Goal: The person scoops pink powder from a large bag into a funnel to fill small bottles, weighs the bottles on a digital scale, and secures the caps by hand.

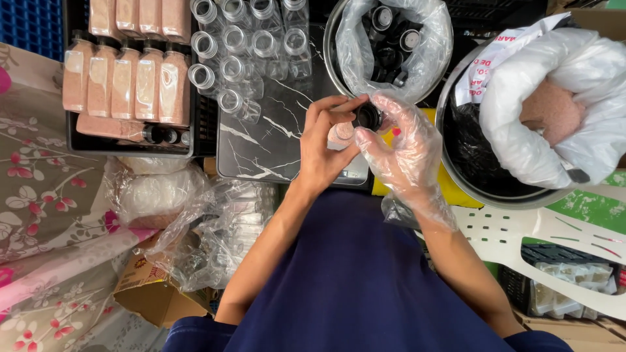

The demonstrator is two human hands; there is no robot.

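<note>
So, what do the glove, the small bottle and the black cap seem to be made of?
Glove on the right hand: thin clear plastic film, glossy and wrinkled, skin showing through.
Bottle in the left hand: probably clear plastic, since the pink powder shows through; glass cannot be ruled out.
Cap: looks like black moulded plastic with a dull sheen.

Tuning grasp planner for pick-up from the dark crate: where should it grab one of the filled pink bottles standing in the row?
Grip a filled pink bottle by its flat side walls just below the neck, coming from above. The row stands upright and tightly packed in the dark crate, so the sides lower down look blocked by neighbours; only the tops are exposed. This is a judgement from one overhead view.
</note>
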